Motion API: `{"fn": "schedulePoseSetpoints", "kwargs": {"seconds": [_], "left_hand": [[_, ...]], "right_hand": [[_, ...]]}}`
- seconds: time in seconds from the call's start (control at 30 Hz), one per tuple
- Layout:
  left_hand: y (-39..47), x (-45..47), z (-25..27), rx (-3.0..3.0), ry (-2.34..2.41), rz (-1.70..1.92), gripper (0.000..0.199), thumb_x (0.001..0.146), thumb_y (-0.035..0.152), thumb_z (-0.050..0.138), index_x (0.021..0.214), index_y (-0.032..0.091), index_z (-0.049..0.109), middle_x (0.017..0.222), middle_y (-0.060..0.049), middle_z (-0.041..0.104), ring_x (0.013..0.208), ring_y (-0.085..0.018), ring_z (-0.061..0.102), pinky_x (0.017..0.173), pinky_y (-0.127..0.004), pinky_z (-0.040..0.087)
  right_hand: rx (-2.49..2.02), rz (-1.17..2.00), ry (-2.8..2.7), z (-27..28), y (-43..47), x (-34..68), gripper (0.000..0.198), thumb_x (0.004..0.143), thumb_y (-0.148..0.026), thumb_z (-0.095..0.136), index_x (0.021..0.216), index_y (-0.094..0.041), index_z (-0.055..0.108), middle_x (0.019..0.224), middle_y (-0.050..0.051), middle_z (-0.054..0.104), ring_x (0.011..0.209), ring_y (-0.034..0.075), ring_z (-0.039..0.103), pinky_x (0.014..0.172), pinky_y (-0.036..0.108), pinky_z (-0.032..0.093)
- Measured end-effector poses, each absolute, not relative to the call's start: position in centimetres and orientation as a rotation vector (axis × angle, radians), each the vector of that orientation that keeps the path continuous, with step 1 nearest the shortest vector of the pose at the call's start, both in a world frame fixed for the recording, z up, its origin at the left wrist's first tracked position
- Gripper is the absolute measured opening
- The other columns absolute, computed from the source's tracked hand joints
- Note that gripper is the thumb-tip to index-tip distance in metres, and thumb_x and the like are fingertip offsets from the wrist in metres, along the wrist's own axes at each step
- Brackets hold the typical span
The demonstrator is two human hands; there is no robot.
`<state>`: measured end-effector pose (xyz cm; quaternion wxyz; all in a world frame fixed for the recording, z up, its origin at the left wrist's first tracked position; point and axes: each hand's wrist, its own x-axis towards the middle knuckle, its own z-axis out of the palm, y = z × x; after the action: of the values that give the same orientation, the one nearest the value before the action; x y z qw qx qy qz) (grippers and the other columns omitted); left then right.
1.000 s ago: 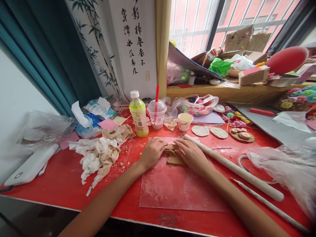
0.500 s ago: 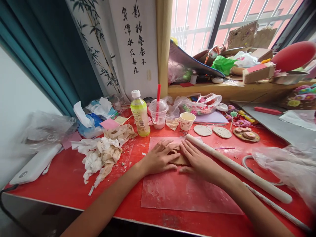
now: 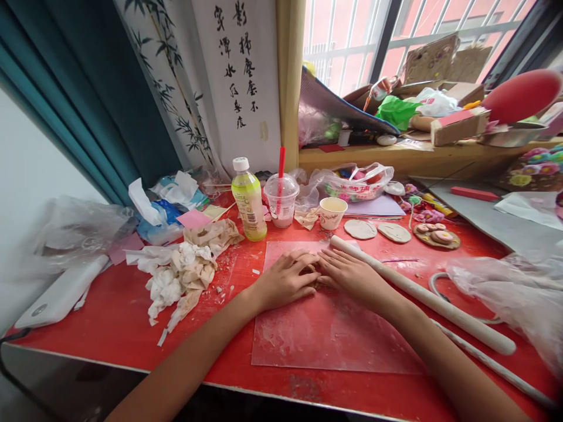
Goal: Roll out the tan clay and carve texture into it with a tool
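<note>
Both my hands meet over a tan piece of clay [image 3: 317,282], of which only a sliver shows between the fingers. My left hand [image 3: 290,276] curves its fingers over the clay from the left. From the right, my right hand [image 3: 347,271] covers it with fingers held together, its fingertips touching those of the left. Beneath them lies a clear plastic sheet [image 3: 308,346] smeared with residue. A pale rolling pin [image 3: 422,296] slants just beyond my right hand. Two flat clay discs [image 3: 360,229] rest farther back, beside a round brown piece [image 3: 436,236] bearing pink shapes.
Crumpled tissues [image 3: 180,275] and crumbs lie to the left. A drink bottle [image 3: 250,205], a lidded cup with a red straw [image 3: 282,202] and a paper cup [image 3: 333,213] stand at the back. At right are a thin rod [image 3: 488,357] and a plastic bag [image 3: 514,287].
My hands have drawn together over the clay, the right one shifting slightly up and left. The clay's flat face, visible between them before, is now mostly covered.
</note>
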<state>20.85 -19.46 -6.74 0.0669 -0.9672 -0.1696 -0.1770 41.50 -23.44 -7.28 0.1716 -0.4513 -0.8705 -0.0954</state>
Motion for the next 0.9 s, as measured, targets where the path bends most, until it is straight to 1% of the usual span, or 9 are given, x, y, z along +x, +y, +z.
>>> {"fn": "schedulePoseSetpoints", "kwargs": {"seconds": [0.1,0.17,0.27,0.33,0.4,0.47,0.57,0.77,0.9], "left_hand": [[-19.5,20.8,-6.6,-2.923,-0.511,-0.525,0.037,0.09,0.041,0.038,0.118,0.022,0.053,0.133,-0.005,0.038,0.125,-0.024,0.028,0.106,-0.038,0.025],[-19.6,20.8,-6.4,-2.931,-0.5,-0.52,0.039,0.09,0.042,0.039,0.122,0.022,0.05,0.133,-0.006,0.038,0.124,-0.024,0.029,0.106,-0.038,0.024],[-19.7,20.8,-6.1,-2.957,-0.477,-0.505,0.042,0.089,0.04,0.041,0.126,0.022,0.045,0.134,-0.006,0.038,0.125,-0.023,0.029,0.107,-0.038,0.023],[-19.8,20.9,-6.0,-2.969,-0.477,-0.507,0.042,0.089,0.039,0.041,0.126,0.02,0.044,0.133,-0.007,0.039,0.125,-0.023,0.029,0.107,-0.038,0.023],[-19.8,21.0,-6.0,-2.97,-0.482,-0.514,0.04,0.089,0.038,0.04,0.124,0.019,0.046,0.132,-0.008,0.04,0.125,-0.023,0.029,0.107,-0.038,0.024],[-19.8,21.0,-6.0,-2.964,-0.487,-0.518,0.04,0.089,0.039,0.039,0.122,0.017,0.048,0.132,-0.008,0.04,0.125,-0.023,0.028,0.107,-0.038,0.024],[-19.8,21.0,-6.1,-2.962,-0.484,-0.513,0.04,0.09,0.039,0.037,0.121,0.016,0.048,0.132,-0.008,0.04,0.125,-0.023,0.028,0.107,-0.037,0.023],[-19.8,21.0,-6.1,-2.977,-0.504,-0.465,0.043,0.09,0.038,0.036,0.129,0.02,0.041,0.136,-0.007,0.036,0.126,-0.023,0.027,0.107,-0.038,0.023],[-19.8,20.9,-6.0,-2.962,-0.481,-0.466,0.045,0.09,0.038,0.038,0.13,0.019,0.038,0.136,-0.008,0.036,0.127,-0.023,0.028,0.108,-0.039,0.02]], "right_hand": [[-1.247,-0.139,-2.527,-6.4,-23.5,42.0,0.039,0.088,-0.036,0.044,0.119,-0.014,0.053,0.122,0.013,0.055,0.115,0.023,0.05,0.098,0.041,0.041],[-1.236,-0.088,-2.567,-5.8,-23.7,42.5,0.045,0.086,-0.041,0.046,0.122,-0.014,0.05,0.125,0.013,0.053,0.118,0.023,0.047,0.1,0.041,0.039],[-1.297,-0.089,-2.564,-5.4,-23.9,43.4,0.078,0.073,-0.057,0.055,0.132,-0.008,0.039,0.135,0.019,0.041,0.128,0.03,0.032,0.102,0.046,0.036],[-1.343,-0.096,-2.559,-5.6,-23.9,43.7,0.092,0.065,-0.062,0.059,0.133,-0.004,0.036,0.137,0.022,0.037,0.129,0.032,0.028,0.102,0.047,0.034],[-1.319,-0.089,-2.583,-5.9,-23.7,43.8,0.086,0.065,-0.058,0.062,0.13,-0.005,0.041,0.134,0.02,0.041,0.128,0.03,0.032,0.104,0.046,0.032],[-1.256,-0.08,-2.597,-6.1,-23.4,43.7,0.071,0.071,-0.051,0.061,0.128,-0.011,0.045,0.131,0.016,0.047,0.126,0.027,0.037,0.106,0.045,0.03],[-1.218,-0.095,-2.587,-6.3,-23.2,43.5,0.057,0.077,-0.047,0.056,0.124,-0.016,0.05,0.127,0.012,0.052,0.123,0.025,0.042,0.104,0.046,0.033],[-1.164,-0.21,-2.596,-6.3,-22.5,43.8,0.044,0.085,-0.031,0.05,0.125,-0.014,0.048,0.128,0.012,0.051,0.121,0.022,0.044,0.105,0.043,0.033],[-1.222,-0.162,-2.49,-4.8,-22.8,43.9,0.047,0.086,-0.035,0.049,0.129,-0.017,0.044,0.128,0.008,0.051,0.12,0.021,0.045,0.101,0.041,0.038]]}}
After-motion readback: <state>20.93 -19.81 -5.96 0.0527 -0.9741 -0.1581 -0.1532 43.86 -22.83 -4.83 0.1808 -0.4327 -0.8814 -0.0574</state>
